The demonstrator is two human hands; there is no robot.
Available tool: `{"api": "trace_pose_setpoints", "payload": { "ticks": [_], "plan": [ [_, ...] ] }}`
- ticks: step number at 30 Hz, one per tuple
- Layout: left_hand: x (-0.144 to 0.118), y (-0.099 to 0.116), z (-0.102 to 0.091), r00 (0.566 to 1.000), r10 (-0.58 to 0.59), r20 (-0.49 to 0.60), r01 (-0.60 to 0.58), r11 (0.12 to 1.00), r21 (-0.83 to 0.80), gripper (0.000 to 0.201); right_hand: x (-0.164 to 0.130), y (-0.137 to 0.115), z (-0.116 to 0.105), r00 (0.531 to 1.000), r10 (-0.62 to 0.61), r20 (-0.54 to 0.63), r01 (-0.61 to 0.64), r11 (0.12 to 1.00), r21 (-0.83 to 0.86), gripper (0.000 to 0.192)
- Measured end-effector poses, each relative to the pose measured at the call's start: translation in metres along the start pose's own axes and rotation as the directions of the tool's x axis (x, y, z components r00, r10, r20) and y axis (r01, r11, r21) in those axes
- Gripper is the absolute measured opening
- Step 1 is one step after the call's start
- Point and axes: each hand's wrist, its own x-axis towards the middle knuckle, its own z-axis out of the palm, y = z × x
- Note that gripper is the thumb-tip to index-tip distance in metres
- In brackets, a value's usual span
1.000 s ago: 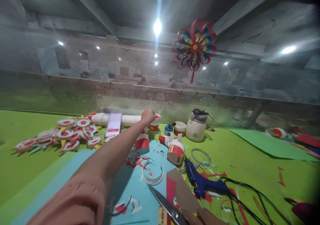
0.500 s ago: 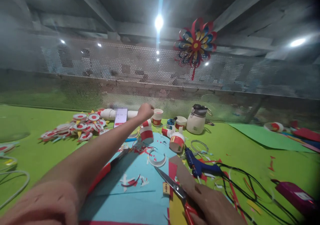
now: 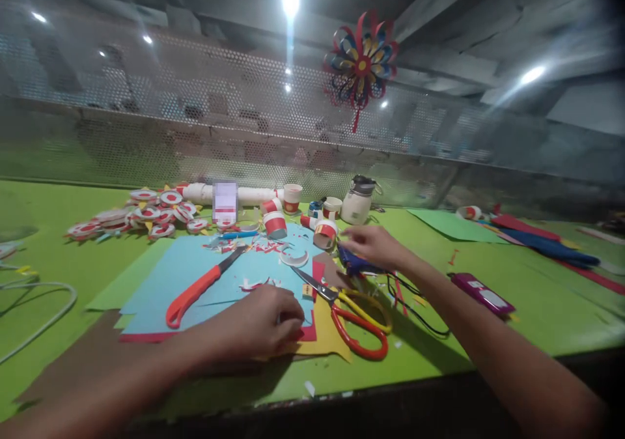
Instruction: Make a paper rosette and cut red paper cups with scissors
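My left hand [image 3: 271,318] is low over the paper pile, its fingers curled; whatever they hold is hidden. My right hand [image 3: 374,247] reaches above the blue glue gun [image 3: 354,261], fingers stretched out beside a cut red-and-white paper cup [image 3: 325,234]; contact with either is unclear. Scissors [image 3: 336,299] with red and yellow handles lie between my hands, blades on the paper. A white paper ring [image 3: 293,256] rests just past their tip. Left of it, a red-handled knife [image 3: 200,289] lies on the blue paper [image 3: 161,273].
Red-and-white paper wheels [image 3: 146,214] are heaped at the left. Several cups, a phone [image 3: 225,201] and a pale jug [image 3: 357,201] line the back. Right of me are a purple device [image 3: 481,294], green paper [image 3: 452,224] and black cable. Paper scraps are scattered about.
My left hand has drawn back from the cups at the rear to the near paper. My right hand has let go of the scissors and moved forward to the glue gun. The view has shifted.
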Motion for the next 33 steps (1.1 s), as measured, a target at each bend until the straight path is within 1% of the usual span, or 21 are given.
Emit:
{"api": "trace_pose_setpoints", "payload": {
  "ticks": [1,2,3,5,7,10,13,15,17,18,20,21,22,23,25,26,27,28,30,31,33],
  "plan": [
    [-0.001,0.002,0.006,0.999,-0.006,0.040,0.004,0.999,0.050,0.018,0.017,0.006,0.001,0.999,0.031,-0.036,-0.032,0.999,-0.026,0.043],
    [-0.001,0.003,0.011,0.997,-0.011,0.073,0.002,0.992,0.123,0.021,0.035,0.011,0.004,0.998,0.045,-0.048,-0.047,0.998,-0.042,0.043],
    [0.000,0.003,0.015,0.995,-0.017,0.099,-0.003,0.980,0.198,0.023,0.051,0.016,0.008,0.997,0.053,-0.048,-0.056,0.997,-0.054,0.040],
    [0.002,0.002,0.020,0.994,-0.021,0.109,-0.009,0.963,0.269,0.025,0.079,0.025,0.019,0.999,0.046,-0.019,-0.048,0.996,-0.076,0.038],
    [0.002,0.000,0.023,0.995,-0.028,0.093,-0.001,0.957,0.292,0.025,0.096,0.031,0.032,0.999,0.041,0.022,-0.039,0.995,-0.096,0.031],
    [0.000,-0.004,0.024,0.997,-0.041,0.064,0.022,0.963,0.269,0.024,0.104,0.035,0.046,0.998,0.034,0.045,-0.030,0.995,-0.090,0.029],
    [-0.001,-0.011,0.025,0.995,-0.080,0.054,0.069,0.982,0.177,0.023,0.100,0.033,0.049,1.000,0.007,0.005,-0.007,0.999,-0.045,0.032],
    [0.001,-0.018,0.025,0.991,-0.130,0.015,0.129,0.991,0.040,0.021,0.092,0.026,0.045,0.999,-0.019,-0.050,0.019,1.000,0.006,0.045],
    [0.005,-0.024,0.021,0.977,-0.199,-0.074,0.186,0.971,-0.151,0.021,0.079,0.015,0.041,0.993,-0.038,-0.111,0.046,0.996,0.071,0.062],
    [0.007,-0.026,0.018,0.964,-0.234,-0.126,0.198,0.948,-0.249,0.022,0.071,0.008,0.039,0.990,-0.041,-0.138,0.056,0.993,0.108,0.065],
    [0.013,-0.025,0.010,0.931,-0.286,-0.228,0.178,0.898,-0.401,0.028,0.055,-0.008,0.036,0.986,-0.036,-0.163,0.066,0.981,0.185,0.061],
    [0.015,-0.022,0.005,0.915,-0.294,-0.278,0.149,0.883,-0.444,0.031,0.046,-0.017,0.035,0.987,-0.037,-0.159,0.073,0.972,0.224,0.058],
    [0.018,-0.019,0.001,0.893,-0.293,-0.342,0.114,0.882,-0.458,0.032,0.039,-0.025,0.035,0.987,-0.042,-0.156,0.082,0.962,0.259,0.055],
    [0.021,-0.015,-0.002,0.858,-0.292,-0.422,0.080,0.889,-0.451,0.034,0.033,-0.033,0.035,0.988,-0.044,-0.151,0.089,0.947,0.308,0.054],
    [0.026,-0.009,-0.005,0.815,-0.272,-0.511,0.041,0.908,-0.418,0.048,0.024,-0.047,0.035,0.987,-0.020,-0.157,0.089,0.893,0.441,0.053],
    [0.029,-0.007,-0.004,0.803,-0.252,-0.540,0.028,0.921,-0.388,0.056,0.022,-0.053,0.035,0.987,-0.012,-0.161,0.089,0.869,0.486,0.052],
    [0.031,-0.006,-0.003,0.799,-0.218,-0.560,0.011,0.937,-0.348,0.062,0.020,-0.058,0.035,0.987,-0.004,-0.164,0.090,0.846,0.525,0.050],
    [0.032,-0.006,-0.001,0.796,-0.173,-0.581,-0.012,0.954,-0.300,0.064,0.020,-0.062,0.034,0.986,0.006,-0.165,0.087,0.828,0.554,0.048],
    [0.034,-0.008,0.003,0.786,-0.082,-0.613,-0.054,0.978,-0.200,0.056,0.021,-0.068,0.033,0.990,0.039,-0.138,0.056,0.782,0.621,0.043],
    [0.035,-0.010,0.003,0.782,-0.061,-0.620,-0.063,0.982,-0.177,0.051,0.022,-0.070,0.033,0.993,0.058,-0.101,0.025,0.742,0.669,0.040],
    [0.034,-0.011,0.003,0.787,-0.087,-0.610,-0.057,0.975,-0.213,0.046,0.023,-0.074,0.031,0.998,0.067,-0.004,-0.041,0.642,0.766,0.037]
  ]
}}
